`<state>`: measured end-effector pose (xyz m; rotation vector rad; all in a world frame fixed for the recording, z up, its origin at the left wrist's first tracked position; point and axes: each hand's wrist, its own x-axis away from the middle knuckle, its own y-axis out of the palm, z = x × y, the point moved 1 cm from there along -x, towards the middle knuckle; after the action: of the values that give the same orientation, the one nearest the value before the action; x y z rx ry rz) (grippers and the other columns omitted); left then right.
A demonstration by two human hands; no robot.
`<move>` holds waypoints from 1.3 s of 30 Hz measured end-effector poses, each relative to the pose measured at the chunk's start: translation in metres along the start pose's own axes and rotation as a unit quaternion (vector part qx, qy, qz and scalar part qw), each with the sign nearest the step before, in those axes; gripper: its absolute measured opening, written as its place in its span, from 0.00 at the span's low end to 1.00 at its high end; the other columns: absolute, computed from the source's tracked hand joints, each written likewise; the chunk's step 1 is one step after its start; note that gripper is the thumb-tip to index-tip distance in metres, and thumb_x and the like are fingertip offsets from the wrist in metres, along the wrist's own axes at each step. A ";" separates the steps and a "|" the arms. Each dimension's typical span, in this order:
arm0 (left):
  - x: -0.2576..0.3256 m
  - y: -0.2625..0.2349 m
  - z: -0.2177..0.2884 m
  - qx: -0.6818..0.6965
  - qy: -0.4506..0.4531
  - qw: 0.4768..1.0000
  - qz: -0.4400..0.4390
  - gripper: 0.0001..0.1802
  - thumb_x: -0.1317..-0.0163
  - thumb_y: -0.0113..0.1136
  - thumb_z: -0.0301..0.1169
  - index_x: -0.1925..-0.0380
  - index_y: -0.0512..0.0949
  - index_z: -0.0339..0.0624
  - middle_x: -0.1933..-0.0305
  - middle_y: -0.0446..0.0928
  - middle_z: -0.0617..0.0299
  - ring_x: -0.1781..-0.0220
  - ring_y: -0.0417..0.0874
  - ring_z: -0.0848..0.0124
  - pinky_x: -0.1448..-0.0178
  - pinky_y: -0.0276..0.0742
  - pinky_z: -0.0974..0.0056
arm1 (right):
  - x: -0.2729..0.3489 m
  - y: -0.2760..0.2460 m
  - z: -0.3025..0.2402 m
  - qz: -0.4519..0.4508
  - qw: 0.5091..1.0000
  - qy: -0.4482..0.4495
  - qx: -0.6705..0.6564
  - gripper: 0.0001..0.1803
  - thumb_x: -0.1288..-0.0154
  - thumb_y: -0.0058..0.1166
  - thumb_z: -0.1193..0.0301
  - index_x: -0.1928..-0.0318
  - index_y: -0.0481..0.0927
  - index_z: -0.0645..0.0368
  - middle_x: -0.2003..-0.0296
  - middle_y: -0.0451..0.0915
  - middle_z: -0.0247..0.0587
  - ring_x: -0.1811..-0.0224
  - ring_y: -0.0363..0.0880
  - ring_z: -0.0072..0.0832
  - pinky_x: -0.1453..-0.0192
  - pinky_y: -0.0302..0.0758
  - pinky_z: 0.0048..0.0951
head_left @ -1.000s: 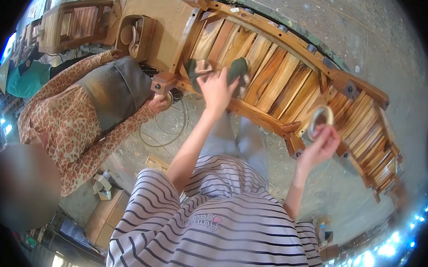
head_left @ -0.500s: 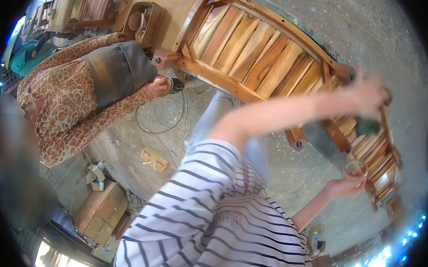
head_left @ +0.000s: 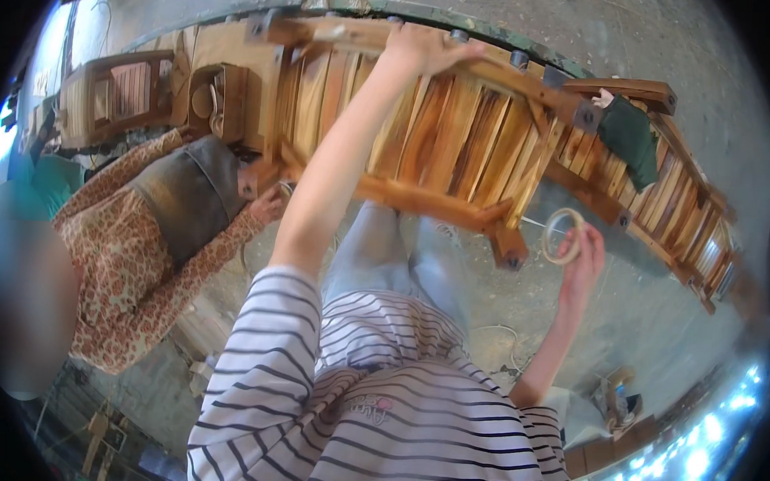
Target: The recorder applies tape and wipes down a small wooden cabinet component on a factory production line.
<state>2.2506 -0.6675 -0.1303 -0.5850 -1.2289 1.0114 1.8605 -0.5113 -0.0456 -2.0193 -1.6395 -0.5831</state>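
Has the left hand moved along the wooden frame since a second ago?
Yes. The left hand went from the wooden frame's near rail to its far top rail.

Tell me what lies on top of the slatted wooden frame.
A dark green cloth lies on the slatted wooden frame; the left hand grips its far rail. Anything beneath the cloth is hidden.
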 end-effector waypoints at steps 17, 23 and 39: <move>0.175 0.040 -0.251 0.358 -0.337 0.854 -0.169 0.49 0.49 0.66 0.61 0.44 0.71 0.23 0.50 0.79 0.45 0.49 0.80 0.61 0.45 0.74 0.62 | -0.100 0.068 0.072 -0.126 0.930 0.345 -0.015 0.27 0.37 0.60 0.52 0.50 0.79 0.62 0.62 0.83 0.37 0.66 0.81 0.22 0.64 0.78 0.27; 0.232 0.040 -0.242 0.508 -0.268 0.818 -0.042 0.27 0.36 0.63 0.37 0.44 0.71 0.29 0.53 0.79 0.60 0.50 0.78 0.75 0.44 0.73 0.69 | -0.082 0.078 0.062 -0.073 0.974 0.203 0.064 0.24 0.37 0.60 0.54 0.53 0.78 0.62 0.67 0.81 0.38 0.70 0.81 0.25 0.68 0.78 0.26; 0.158 0.154 -0.263 0.584 -0.288 0.753 0.093 0.35 0.35 0.59 0.46 0.34 0.64 0.39 0.42 0.74 0.51 0.38 0.72 0.65 0.34 0.66 0.62 | -0.152 0.084 0.163 0.029 0.967 0.175 -0.184 0.23 0.30 0.46 0.53 0.44 0.71 0.56 0.56 0.78 0.37 0.55 0.78 0.30 0.51 0.76 0.35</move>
<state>2.4542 -0.4203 -0.2536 0.6662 -0.7770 1.9532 1.9184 -0.5468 -0.2739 -2.0518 -1.3281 -1.2202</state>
